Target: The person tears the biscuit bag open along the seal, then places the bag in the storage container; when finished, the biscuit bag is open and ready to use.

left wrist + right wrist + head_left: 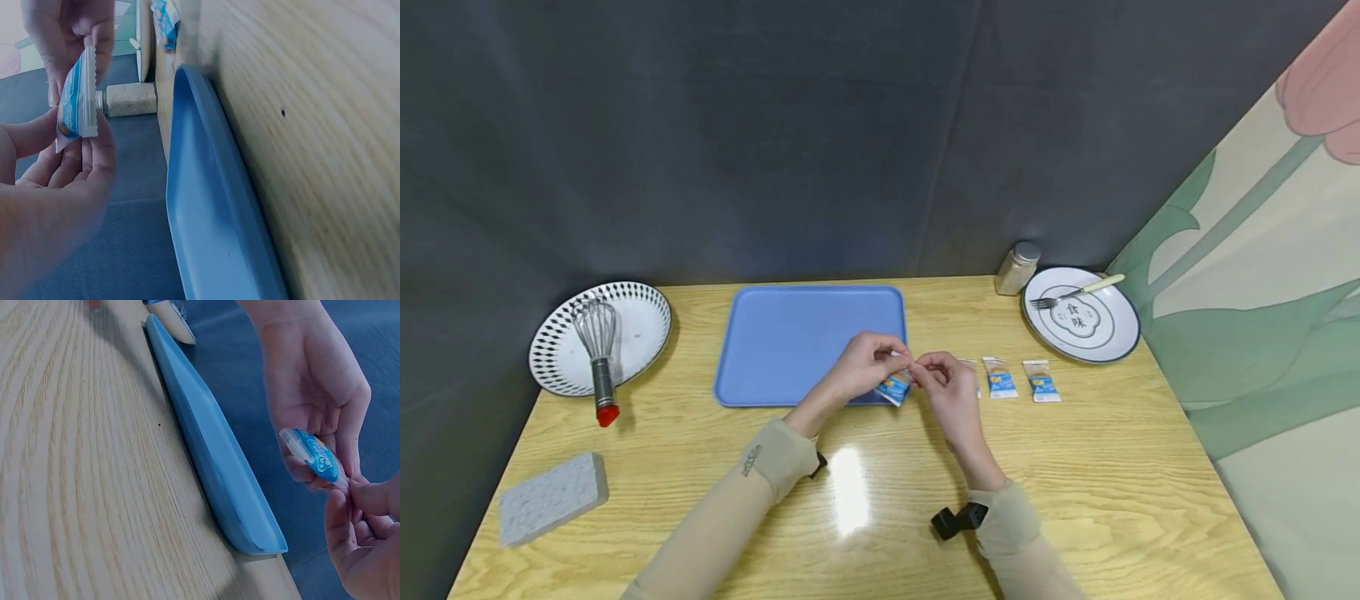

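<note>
Sachet (896, 387) hangs pinched at its top edge between left hand (867, 365) and right hand (946, 385), long axis sloping down-left from the fingers, above the tray (790, 342) corner.

Even overhead light leaves a white glare patch on the glossy pale wooden desk (1075, 467) just in front of the flat blue plastic tray (790, 342), shadows stay soft, the head view bows at its edges, and both wrist views blur up close.
</note>
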Demonstrator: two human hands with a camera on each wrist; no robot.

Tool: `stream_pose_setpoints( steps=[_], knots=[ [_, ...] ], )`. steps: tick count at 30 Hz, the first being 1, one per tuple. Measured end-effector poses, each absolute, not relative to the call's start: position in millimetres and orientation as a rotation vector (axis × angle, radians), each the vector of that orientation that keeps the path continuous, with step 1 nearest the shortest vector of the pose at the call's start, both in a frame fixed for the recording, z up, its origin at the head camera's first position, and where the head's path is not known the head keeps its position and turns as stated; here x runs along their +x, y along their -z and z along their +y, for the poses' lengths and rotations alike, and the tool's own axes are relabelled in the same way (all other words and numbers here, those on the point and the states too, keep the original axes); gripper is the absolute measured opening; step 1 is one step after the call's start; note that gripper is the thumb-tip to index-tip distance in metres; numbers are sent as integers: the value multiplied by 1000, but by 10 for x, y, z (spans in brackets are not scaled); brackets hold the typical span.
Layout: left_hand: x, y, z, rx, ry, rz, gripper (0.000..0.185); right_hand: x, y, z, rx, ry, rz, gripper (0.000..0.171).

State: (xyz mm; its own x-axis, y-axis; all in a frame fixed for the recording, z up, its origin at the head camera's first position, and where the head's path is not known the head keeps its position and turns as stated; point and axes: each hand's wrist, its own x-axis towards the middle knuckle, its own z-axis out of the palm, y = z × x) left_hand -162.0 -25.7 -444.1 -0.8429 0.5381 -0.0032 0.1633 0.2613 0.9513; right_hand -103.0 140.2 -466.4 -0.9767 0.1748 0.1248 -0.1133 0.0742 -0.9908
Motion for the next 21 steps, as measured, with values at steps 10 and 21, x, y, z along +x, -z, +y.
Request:
stream_pose_setpoints(
  steps=[10, 21],
  knots=[
    [-1557, 4421, -215, 456, -1689, 2191, 15, -1043, 4669, 1301, -93, -1821, -2173, 9],
    [-1526, 4456, -175, 280, -1819, 2152, 16, -1024, 4670, 1174, -99, -1675, -2157, 8]
  ],
)
